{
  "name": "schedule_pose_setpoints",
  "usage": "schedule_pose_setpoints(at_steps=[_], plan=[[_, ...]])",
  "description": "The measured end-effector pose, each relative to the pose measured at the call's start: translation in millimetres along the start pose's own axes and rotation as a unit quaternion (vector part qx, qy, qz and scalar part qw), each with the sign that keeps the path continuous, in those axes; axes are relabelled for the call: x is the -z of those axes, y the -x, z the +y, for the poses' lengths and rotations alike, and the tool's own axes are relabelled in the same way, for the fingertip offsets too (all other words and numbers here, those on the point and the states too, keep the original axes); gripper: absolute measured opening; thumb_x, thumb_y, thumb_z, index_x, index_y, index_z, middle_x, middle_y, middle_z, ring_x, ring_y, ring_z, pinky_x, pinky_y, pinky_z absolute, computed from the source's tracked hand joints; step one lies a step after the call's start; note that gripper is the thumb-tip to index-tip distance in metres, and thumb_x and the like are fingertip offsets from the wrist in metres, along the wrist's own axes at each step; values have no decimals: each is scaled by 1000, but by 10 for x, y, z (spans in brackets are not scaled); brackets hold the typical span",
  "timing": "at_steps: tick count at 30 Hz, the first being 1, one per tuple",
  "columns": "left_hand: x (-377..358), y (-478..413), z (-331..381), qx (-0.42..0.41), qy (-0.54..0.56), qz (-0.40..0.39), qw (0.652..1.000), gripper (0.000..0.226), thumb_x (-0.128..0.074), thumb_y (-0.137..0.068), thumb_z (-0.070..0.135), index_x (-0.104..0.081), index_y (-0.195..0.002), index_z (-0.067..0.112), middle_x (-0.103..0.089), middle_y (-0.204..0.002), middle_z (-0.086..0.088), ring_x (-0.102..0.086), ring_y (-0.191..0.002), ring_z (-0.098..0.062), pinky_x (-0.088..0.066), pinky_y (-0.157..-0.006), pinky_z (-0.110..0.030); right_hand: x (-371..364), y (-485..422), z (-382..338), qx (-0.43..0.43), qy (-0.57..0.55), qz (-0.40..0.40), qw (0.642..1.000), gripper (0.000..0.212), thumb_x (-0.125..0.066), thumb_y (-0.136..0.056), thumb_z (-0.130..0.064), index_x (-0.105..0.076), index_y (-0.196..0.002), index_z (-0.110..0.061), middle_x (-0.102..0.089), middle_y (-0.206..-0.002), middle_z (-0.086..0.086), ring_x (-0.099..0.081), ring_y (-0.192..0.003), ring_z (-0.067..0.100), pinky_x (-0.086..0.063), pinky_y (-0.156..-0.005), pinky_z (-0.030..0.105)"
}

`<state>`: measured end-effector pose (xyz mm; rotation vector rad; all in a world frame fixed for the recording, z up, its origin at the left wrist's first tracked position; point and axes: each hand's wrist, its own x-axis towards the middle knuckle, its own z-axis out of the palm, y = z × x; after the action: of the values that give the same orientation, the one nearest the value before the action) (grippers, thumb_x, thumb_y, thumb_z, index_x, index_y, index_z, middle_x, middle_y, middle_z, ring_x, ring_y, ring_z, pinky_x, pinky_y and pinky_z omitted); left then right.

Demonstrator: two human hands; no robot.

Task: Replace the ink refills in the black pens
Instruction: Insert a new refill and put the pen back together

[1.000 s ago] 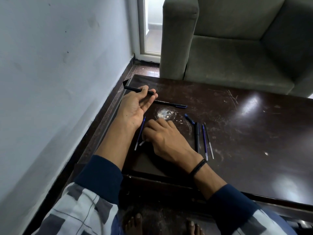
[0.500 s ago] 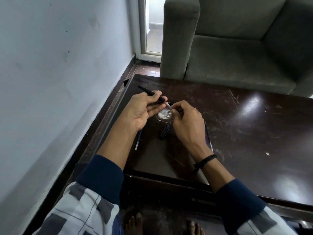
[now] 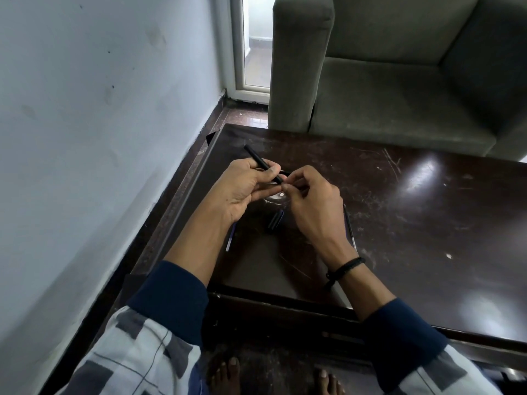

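— Where is the black pen (image 3: 258,159)?
— I see the left hand (image 3: 242,189) gripping it above the dark table (image 3: 413,223); the right hand (image 3: 313,203) pinches its lower end. A blue refill (image 3: 229,240) lies on the table, partly hidden by the left wrist

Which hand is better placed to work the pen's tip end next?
Probably the right hand: its fingertips pinch at the near end of the pen, while the left hand grips the barrel and steadies it.

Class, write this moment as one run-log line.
phase: refill swap | left hand: grips black pen | right hand: pinches pen's end | table: blue refill, dark pen parts loose
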<state>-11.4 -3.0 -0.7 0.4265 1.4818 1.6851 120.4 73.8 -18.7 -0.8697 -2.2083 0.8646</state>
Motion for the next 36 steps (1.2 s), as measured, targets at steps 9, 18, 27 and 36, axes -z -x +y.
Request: schedule_pose_setpoints(at_steps=[9, 18, 27, 36], plan=[[92, -55, 41, -27, 53, 82, 995, 3, -65, -95, 1, -67, -96, 3, -75, -89, -16, -75, -87, -23, -63, -78, -31, 63, -40, 6, -20, 41, -19, 999, 14, -68, -96, -27, -76, -107, -23, -77, -92, -6, -70, -85, 12, -57, -85, 43], [-8, -17, -6, 3, 14, 22, 1000, 9, -66, -95, 4, -68, -103, 2, -77, -92, -16, -77, -85, -24, -63, -73, -28, 43, -16, -2, -34, 20, -38, 998, 11, -71, -95, -26, -71, -106, -25, -77, -100, -7, -71, -91, 13, -58, -80, 40], [66, -53, 15, -16, 50, 79, 995, 2, -66, -95, 3, -67, -97, 2, -75, -91, -17, -76, -88, -24, -63, -73, -29, 92, -54, 14, -26, 38, -42, 998, 11, -73, -92, -33, -76, -102, -29, -74, -92, -11, -68, -86, 9, -59, -79, 42], [-26, -23, -23, 16, 23, 30, 999, 15, -67, -95, 4, -68, -108, -2, -76, -90, -18, -77, -83, -27, -62, -70, -29, 46, -48, 74, -13, 4, -25, 1000, 7, -75, -92, -20, -76, -97, -24, -73, -90, -9, -67, -84, 10, -59, -78, 44]])
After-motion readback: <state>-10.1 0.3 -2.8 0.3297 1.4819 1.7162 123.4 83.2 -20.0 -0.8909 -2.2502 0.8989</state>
